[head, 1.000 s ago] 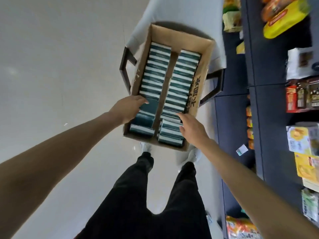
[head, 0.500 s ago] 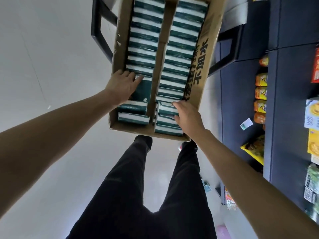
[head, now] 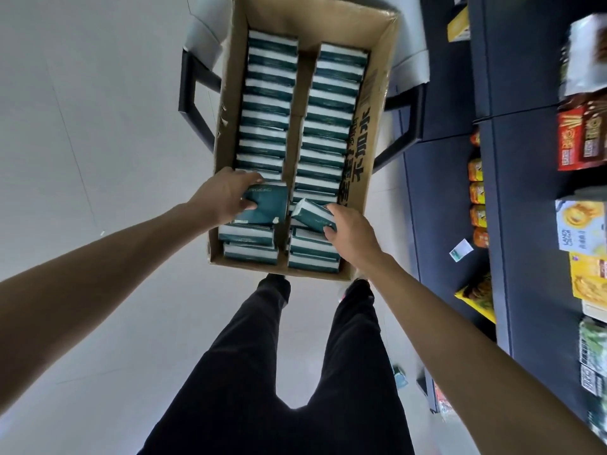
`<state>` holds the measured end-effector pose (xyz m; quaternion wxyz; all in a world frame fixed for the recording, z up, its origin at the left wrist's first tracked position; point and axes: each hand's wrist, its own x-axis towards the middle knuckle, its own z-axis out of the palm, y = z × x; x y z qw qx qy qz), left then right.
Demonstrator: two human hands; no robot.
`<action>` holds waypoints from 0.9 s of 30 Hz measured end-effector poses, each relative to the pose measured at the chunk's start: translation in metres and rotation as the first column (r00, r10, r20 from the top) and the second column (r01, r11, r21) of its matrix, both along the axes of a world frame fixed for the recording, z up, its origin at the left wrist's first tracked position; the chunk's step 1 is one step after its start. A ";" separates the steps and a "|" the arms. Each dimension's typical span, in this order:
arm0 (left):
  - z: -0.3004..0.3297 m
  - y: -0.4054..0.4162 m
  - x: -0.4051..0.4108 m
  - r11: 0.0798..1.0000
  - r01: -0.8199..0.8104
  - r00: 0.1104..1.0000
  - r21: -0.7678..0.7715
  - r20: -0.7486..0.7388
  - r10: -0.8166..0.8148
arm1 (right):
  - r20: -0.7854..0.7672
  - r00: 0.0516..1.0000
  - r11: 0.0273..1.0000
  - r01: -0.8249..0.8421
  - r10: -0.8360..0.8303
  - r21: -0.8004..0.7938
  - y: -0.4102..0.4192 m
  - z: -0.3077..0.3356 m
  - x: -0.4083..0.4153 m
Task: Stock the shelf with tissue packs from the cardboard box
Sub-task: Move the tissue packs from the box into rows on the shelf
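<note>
Cardboard box [head: 377,103] sits on a dark-framed stand [head: 192,103], open top up, two rows of teal tissue packs standing on edge inside, split by a cardboard divider [head: 297,103]; near end of box, left hand [head: 221,198] has its grip closed round one pack [head: 264,205] from the left row, thumb across the broad face, pack tipped flat and raised above its neighbours; right hand [head: 349,233] has its grip closed on a second pack [head: 310,215] from the right row, tilted up at one corner, fingers wrapping its near edge; packs are jammed tight, so tilting likely frees each one from the row; one pack per hand probably saves trips; shelf [head: 460,198] with snack goods stands just right of the box, within a turn of the body; both packs sit over the box, none on the shelf yet; judged step: lifting out, stocking barely begun; risk: neighbours dragging up with them.
</note>
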<state>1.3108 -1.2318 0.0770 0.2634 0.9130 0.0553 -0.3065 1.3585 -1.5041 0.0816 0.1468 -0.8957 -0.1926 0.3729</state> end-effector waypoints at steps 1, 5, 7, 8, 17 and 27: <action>0.009 0.001 0.000 1.000 -0.010 1.000 -0.019 0.020 0.011 | 0.002 1.000 1.000 0.016 -0.016 0.015 -0.002 0.008 0.001; 0.059 -0.001 0.006 0.997 -0.040 0.996 -0.062 0.082 0.045 | -0.033 0.990 0.984 0.137 -0.134 0.112 -0.011 0.056 0.012; 0.090 -0.005 0.012 0.996 -0.029 0.992 -0.082 0.119 0.039 | -0.041 0.980 0.967 0.200 -0.196 0.159 -0.017 0.088 0.018; 0.107 -0.007 0.016 0.996 -0.013 0.990 -0.091 0.142 0.026 | -0.025 0.975 0.958 0.222 -0.221 0.183 -0.021 0.106 0.022; 0.277 -0.054 0.079 0.984 0.151 0.906 -0.098 0.411 -0.099 | 0.329 0.890 0.928 0.218 -0.317 0.303 -0.089 0.283 0.063; 0.433 -0.179 0.134 0.879 0.468 0.632 -0.094 0.731 -0.258 | 0.708 0.601 0.922 0.142 -0.370 0.361 -0.233 0.467 0.071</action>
